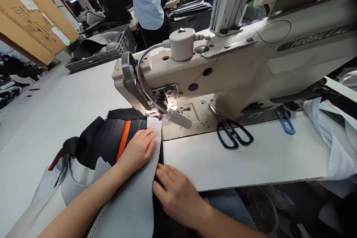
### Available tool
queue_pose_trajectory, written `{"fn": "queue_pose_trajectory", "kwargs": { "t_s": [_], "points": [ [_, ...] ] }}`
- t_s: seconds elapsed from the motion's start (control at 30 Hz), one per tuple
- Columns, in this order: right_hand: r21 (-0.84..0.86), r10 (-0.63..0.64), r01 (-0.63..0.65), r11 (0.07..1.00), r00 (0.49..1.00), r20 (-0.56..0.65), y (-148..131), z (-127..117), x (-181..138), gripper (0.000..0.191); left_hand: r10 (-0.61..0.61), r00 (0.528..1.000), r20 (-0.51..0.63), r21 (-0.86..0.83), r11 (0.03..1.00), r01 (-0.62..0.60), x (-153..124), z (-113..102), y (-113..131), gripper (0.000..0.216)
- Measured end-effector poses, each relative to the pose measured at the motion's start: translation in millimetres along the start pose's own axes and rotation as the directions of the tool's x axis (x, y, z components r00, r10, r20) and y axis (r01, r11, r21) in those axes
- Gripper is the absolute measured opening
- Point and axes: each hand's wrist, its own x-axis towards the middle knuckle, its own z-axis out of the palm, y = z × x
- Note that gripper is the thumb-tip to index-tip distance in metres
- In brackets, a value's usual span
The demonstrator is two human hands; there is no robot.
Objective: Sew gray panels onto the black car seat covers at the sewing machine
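In a sewing workshop, a co-worker (142,0) in a light blue shirt stands far off beyond cardboard cartons (33,18). On the white worktop (245,160), grey mesh fabric (131,200) and a black padded panel (100,145) with an orange stripe reach the presser foot of an industrial sewing machine (223,70). The left hand (138,148) lies on the mesh, its fingers (147,137) flat and released; the right hand (175,197) lies open on dark fabric alongside. Black-handled scissors (231,132) lie to the right.
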Motion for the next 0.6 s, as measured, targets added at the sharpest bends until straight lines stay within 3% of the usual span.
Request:
{"fn": "queue_pose_trajectory", "kwargs": {
  "t_s": [0.1,0.3,0.4,0.5,0.6],
  "points": [
    [-0.044,0.084,-0.078,0.996,0.988,0.133,22,-14,11,0.01,-0.022,0.999,-0.023,-0.071,0.997,0.02,1,-3,-4,0.035],
    [-0.016,-0.192,0.196,0.981,0.974,0.12,65,-13,38,0.019,-0.176,0.981,-0.08,-0.244,0.958,0.152,2,-3,-13,0.034],
    [-0.093,-0.114,0.133,0.987,0.977,0.178,86,-1,56,0.016,-0.246,0.965,-0.093,-0.331,0.921,0.203,2,-4,-15,0.033],
    [-0.194,-0.022,0.066,0.979,0.975,0.22,104,8,72,0.016,-0.183,0.982,-0.044,-0.294,0.942,0.162,2,-4,-13,0.034],
    [-0.296,-0.01,0.076,0.952,0.976,0.217,112,9,77,0.022,-0.119,0.992,0.033,-0.2,0.972,0.123,2,-3,-7,0.036]
  ]
}}
